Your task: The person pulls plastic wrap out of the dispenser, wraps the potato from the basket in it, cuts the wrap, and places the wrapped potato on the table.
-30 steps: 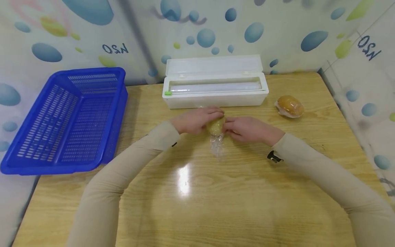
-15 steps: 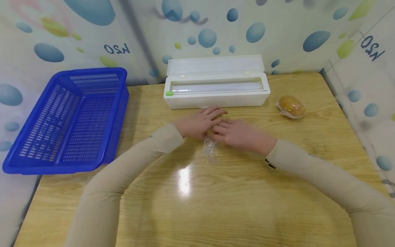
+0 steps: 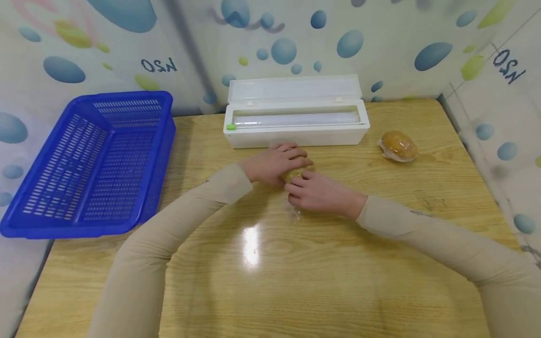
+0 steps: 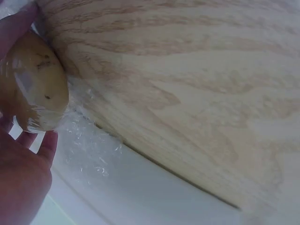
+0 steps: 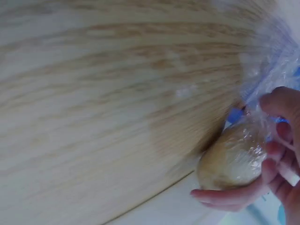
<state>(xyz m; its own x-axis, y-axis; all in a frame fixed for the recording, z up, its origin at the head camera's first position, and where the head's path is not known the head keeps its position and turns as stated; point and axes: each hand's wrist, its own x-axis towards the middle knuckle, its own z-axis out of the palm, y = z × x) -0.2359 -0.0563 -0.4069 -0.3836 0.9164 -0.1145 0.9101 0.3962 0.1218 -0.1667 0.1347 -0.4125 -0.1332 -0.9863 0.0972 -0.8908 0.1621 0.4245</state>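
Observation:
A yellow-brown potato (image 3: 294,175) in clear cling film lies between the two hands, partly hidden by them. In the left wrist view, dark spots mark the potato's (image 4: 44,79) skin under the film. The left hand (image 3: 275,164) holds the potato from its far left side, fingers curved over it. At the near side, the right hand (image 3: 319,193) pinches the gathered film. The right wrist view has the thumb and fingers at the twisted film (image 5: 262,101) beside the potato. A loose end of film (image 3: 295,213) shows below the right hand.
Behind the hands stands a white cling-film box (image 3: 296,138), lid raised, a roll inside and a green slider at its left. A film-wrapped, orange-brown rounded item (image 3: 398,145) lies to the right. A blue plastic basket (image 3: 145,211) stands at the left on the wooden table (image 3: 317,281).
The right hand has moved from the potato's right side to its near side, onto the film. The left hand stays over the potato, shifted slightly. Box, basket and second wrapped item have not moved.

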